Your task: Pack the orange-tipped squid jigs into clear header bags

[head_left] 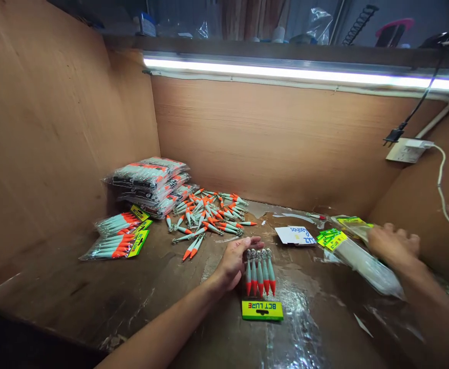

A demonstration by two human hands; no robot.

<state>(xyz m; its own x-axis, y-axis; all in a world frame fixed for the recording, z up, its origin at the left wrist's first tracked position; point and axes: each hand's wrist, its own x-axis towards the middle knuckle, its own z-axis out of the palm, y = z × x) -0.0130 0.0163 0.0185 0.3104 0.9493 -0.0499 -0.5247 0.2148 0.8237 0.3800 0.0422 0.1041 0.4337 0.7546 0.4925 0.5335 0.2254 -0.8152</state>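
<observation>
My left hand is curled around the left side and hook end of a clear pack of squid lures. Several pale lures with orange-red tips lie side by side in it, and its yellow-green "BCT LURE" header card points toward me. Out to the right, my right hand is at a header-card bag; motion blurs its fingers, and their grip is unclear. Below that hand lies a stack of clear bags with yellow-green cards.
Loose squid lures are heaped near the back wall. Bulk bags of lures are piled to their left, with carded packs in front. A white card with handwriting lies right of centre. A black plug hangs by the power outlet.
</observation>
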